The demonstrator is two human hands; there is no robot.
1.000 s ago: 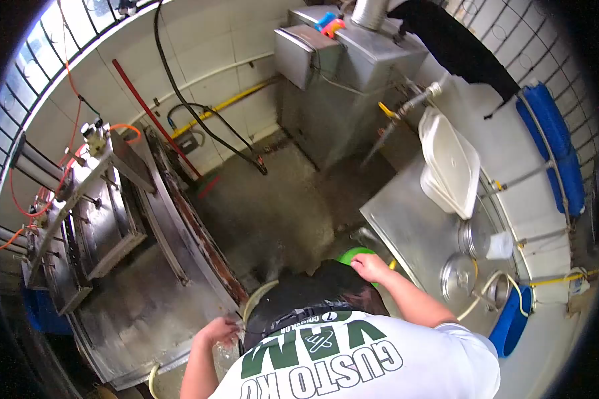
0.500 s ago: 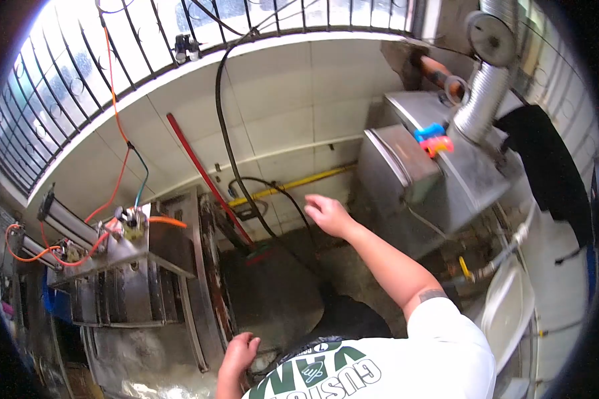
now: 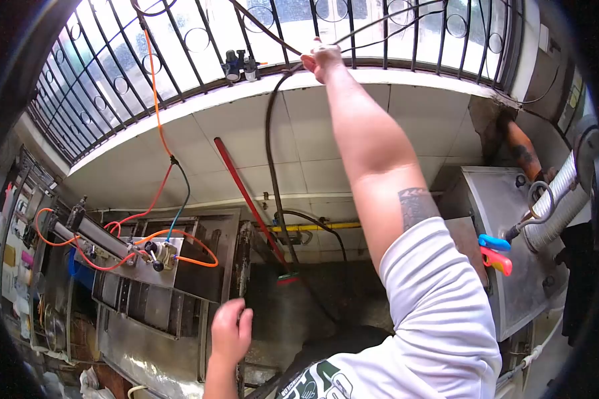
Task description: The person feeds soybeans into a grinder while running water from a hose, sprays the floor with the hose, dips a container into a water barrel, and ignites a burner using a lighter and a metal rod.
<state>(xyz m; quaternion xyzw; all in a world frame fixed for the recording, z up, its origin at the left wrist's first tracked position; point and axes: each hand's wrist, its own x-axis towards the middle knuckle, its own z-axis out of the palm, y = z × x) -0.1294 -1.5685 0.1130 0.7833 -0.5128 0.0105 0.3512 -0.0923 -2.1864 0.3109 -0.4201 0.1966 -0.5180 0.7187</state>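
My right hand [image 3: 325,60] is raised at arm's length to the barred window. Its fingers curl around the black hose [image 3: 271,133] where this crosses the sill; part of the grip is hidden behind the hand. From there the hose hangs down the tiled wall to the floor. Low in front of me, my left hand [image 3: 231,330] is loosely closed with nothing visible in it. It is beside the metal machine [image 3: 150,332] on the left, apparently not touching it.
A red-handled broom [image 3: 246,193] leans on the wall. Pneumatic cylinders [image 3: 93,226] with orange tubes top the left machine. At right stands a steel cabinet [image 3: 512,266] bearing a blue and an orange plastic piece [image 3: 496,261]. A yellow pipe [image 3: 306,227] runs along the wall.
My right hand has risen from in front of the wall to the hose at the window bars. My left hand has moved up slightly. The view has tilted up and shifted left.
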